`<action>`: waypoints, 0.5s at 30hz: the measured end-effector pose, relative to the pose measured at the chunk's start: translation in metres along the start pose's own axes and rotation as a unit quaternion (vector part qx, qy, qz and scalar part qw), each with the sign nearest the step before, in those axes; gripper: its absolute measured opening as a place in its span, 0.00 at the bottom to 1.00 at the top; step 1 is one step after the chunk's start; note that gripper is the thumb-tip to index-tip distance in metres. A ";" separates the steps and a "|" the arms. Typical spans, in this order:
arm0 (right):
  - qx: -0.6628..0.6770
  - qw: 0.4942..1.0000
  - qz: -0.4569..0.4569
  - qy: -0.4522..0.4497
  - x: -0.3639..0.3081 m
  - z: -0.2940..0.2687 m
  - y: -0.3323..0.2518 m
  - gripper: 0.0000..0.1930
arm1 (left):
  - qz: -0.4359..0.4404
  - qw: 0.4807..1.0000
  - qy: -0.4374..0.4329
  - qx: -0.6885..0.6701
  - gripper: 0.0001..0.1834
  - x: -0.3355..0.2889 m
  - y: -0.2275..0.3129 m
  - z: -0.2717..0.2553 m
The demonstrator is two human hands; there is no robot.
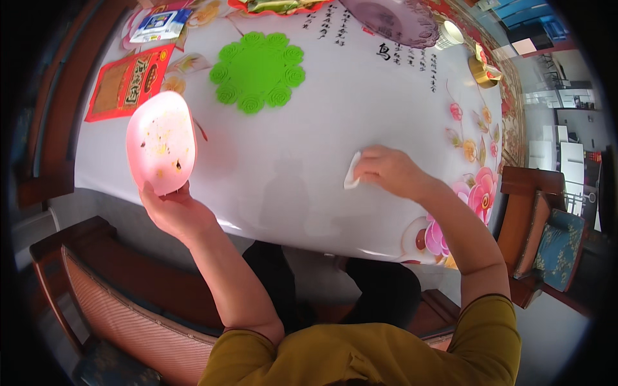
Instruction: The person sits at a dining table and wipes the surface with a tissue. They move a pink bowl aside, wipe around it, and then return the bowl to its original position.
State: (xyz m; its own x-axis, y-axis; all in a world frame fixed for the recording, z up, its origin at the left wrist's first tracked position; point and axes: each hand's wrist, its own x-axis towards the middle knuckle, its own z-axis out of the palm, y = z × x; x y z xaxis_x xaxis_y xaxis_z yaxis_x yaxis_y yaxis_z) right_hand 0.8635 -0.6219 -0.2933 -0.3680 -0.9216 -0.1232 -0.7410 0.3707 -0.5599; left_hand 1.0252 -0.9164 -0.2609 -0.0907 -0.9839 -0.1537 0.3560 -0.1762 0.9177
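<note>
My left hand (172, 209) grips the near end of a pink oval plastic dish (161, 138), holding it tilted over the table's left side. Small dark and yellowish crumbs are scattered inside the dish. Over toward the right, my right hand (386, 170) is closed on a folded white tissue (351, 172) at the tabletop. Between the two hands lies the pale, glossy table cover (277, 154), printed with flowers and dark characters.
A green scalloped mat (257, 72) lies beyond the dish. Farther left are a red flat packet (129, 83) and a white-and-blue packet (159, 26). A clear purplish tray (393, 19), a paper cup (449, 35) and a gold container (483, 71) stand far right. Wooden chairs flank the table.
</note>
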 end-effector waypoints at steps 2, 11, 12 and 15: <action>-0.023 0.999 -0.001 0.046 0.029 -0.005 -0.013 0.05 | -0.001 1.000 0.007 -0.014 0.20 0.000 0.002 0.003; -0.036 0.987 -0.152 0.034 0.077 0.050 -0.057 0.04 | 0.012 0.998 0.053 -0.027 0.18 0.018 0.018 -0.014; -0.026 0.988 -0.151 0.002 0.049 0.041 -0.049 0.05 | 0.012 0.998 0.058 -0.026 0.18 0.020 0.017 -0.016; -0.010 0.993 -0.109 -0.035 0.008 0.024 -0.042 0.06 | -0.002 0.998 0.061 -0.009 0.21 0.021 0.019 -0.014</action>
State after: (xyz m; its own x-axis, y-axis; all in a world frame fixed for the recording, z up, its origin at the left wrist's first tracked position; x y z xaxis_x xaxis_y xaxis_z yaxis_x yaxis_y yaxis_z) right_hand 0.9052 -0.6475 -0.2908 -0.1578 -0.9858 -0.0576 -0.8106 0.1626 -0.5626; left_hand 1.0430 -0.9409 -0.2516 0.0219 -0.9791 -0.2022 0.3733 -0.1797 0.9102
